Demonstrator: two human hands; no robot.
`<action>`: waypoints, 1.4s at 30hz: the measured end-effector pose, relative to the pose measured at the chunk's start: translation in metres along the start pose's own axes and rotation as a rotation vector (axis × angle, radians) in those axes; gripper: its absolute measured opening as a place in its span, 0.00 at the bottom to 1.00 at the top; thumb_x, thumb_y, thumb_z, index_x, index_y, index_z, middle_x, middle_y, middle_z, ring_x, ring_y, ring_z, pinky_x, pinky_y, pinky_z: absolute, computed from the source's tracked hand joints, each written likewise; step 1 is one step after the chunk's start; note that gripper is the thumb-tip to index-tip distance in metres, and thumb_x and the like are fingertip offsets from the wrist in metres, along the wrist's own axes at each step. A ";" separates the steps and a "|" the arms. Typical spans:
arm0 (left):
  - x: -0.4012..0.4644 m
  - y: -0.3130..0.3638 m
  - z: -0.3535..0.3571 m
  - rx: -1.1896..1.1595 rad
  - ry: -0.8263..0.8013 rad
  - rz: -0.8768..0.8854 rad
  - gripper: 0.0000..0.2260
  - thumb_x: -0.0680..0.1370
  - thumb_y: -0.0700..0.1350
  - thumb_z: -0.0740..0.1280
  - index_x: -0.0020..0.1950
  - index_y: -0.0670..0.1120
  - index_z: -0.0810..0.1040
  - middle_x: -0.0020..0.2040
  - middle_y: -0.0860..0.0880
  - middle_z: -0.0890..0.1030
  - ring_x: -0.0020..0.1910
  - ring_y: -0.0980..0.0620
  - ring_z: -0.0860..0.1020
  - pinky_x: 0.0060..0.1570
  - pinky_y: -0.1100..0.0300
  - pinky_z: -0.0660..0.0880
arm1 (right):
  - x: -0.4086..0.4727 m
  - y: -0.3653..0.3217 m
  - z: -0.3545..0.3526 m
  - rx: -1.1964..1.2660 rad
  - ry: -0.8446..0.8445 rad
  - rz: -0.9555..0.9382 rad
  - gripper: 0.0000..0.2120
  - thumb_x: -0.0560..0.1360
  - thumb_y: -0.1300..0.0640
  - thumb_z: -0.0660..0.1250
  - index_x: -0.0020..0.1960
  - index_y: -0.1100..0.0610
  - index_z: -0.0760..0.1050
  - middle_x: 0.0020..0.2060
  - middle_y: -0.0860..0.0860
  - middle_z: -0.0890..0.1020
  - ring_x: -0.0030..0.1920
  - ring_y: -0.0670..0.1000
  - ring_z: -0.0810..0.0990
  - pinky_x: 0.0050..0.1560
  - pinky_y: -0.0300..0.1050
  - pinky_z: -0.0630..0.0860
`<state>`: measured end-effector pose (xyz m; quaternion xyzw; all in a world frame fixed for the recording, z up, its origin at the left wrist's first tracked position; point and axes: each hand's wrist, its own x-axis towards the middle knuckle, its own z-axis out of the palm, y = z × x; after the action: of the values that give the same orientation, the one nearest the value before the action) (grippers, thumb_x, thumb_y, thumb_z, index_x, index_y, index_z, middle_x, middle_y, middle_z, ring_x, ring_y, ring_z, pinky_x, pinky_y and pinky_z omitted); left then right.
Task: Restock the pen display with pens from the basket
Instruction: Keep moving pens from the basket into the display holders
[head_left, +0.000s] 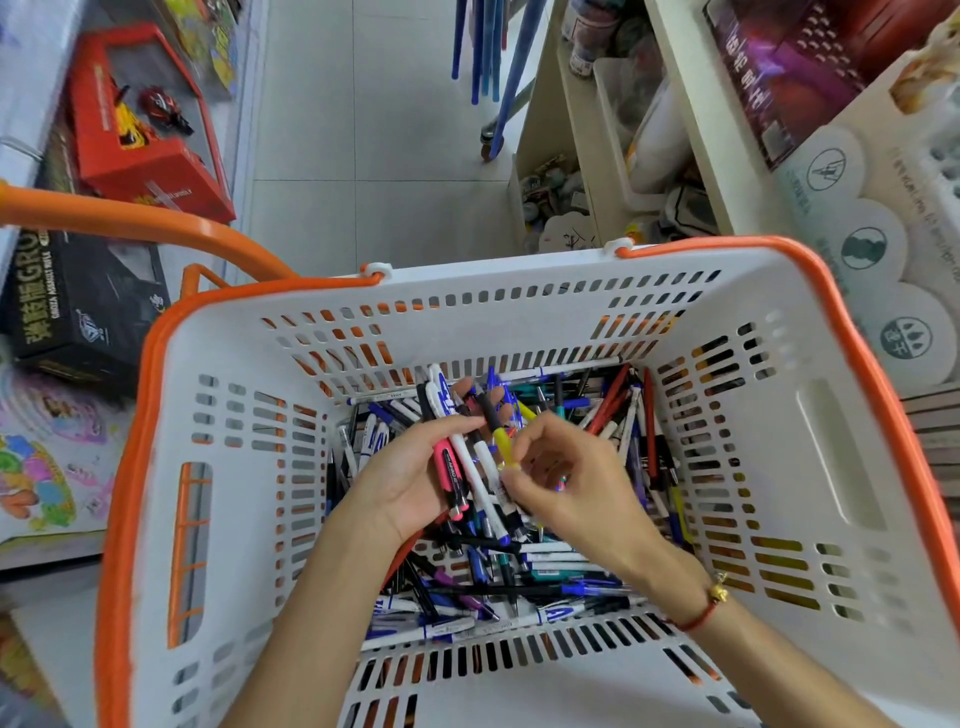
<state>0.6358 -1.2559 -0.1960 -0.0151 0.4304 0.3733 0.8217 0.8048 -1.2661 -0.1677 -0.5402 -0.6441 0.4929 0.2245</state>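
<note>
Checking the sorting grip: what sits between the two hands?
In the head view, a yellow pen and white pens from the bundle in the left hand lie between it and the right hand, whose fingers pinch the yellow one.

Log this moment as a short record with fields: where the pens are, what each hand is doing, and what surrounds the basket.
container: white shopping basket with orange rim, slotted walls
contents: loose pens covering the bottom, mostly blue, white and black
left hand: shut on a bundle of pens, including a pink one
right hand: fingertips pinching a yellow pen at the bundle
right wrist: red cord bracelet
left of basket: boxed toys, red toy box
right of basket: shelving
display restocked: display not identifiable
</note>
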 end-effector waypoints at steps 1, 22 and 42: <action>-0.001 -0.001 0.001 0.012 -0.012 0.015 0.19 0.75 0.38 0.65 0.66 0.44 0.78 0.62 0.43 0.80 0.62 0.45 0.79 0.63 0.46 0.73 | -0.001 0.002 0.003 -0.031 -0.044 0.001 0.07 0.74 0.58 0.72 0.43 0.52 0.74 0.32 0.49 0.80 0.31 0.52 0.77 0.36 0.50 0.77; -0.065 0.001 0.155 0.127 0.001 0.138 0.09 0.80 0.40 0.62 0.52 0.43 0.83 0.49 0.47 0.85 0.48 0.53 0.82 0.51 0.54 0.77 | -0.059 -0.083 -0.110 0.244 -0.425 0.329 0.18 0.81 0.43 0.55 0.52 0.58 0.71 0.38 0.49 0.81 0.35 0.49 0.78 0.37 0.38 0.75; -0.073 -0.064 0.342 0.889 -0.621 -0.292 0.08 0.78 0.35 0.64 0.53 0.36 0.81 0.38 0.44 0.85 0.35 0.54 0.84 0.34 0.64 0.79 | -0.179 -0.121 -0.258 0.163 0.799 0.504 0.17 0.78 0.43 0.64 0.44 0.54 0.84 0.24 0.44 0.78 0.22 0.41 0.69 0.24 0.32 0.66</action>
<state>0.8880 -1.2273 0.0530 0.3838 0.2775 0.0251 0.8804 1.0162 -1.3203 0.0885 -0.8072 -0.3157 0.3348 0.3697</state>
